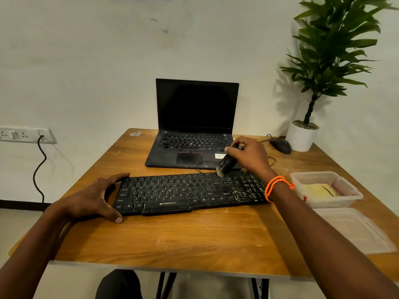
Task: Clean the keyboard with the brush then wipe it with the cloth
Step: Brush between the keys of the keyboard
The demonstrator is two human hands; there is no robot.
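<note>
the left hand [95, 196] lies open against the left end of the black keyboard [185, 194], thumb on the wooden table [172, 238]. the keyboard sits mid-table. the right hand [250, 157] grips a black brush [226, 164], bristles touching the keyboard's far edge right of centre. a yellow cloth [319, 190] lies in a clear container [345, 197] just right of the keyboard. beyond stands an open laptop [194, 126].

1 head-worn view is aimed forward and down; the table [194, 238] is seen from close above, the wall behind.
</note>
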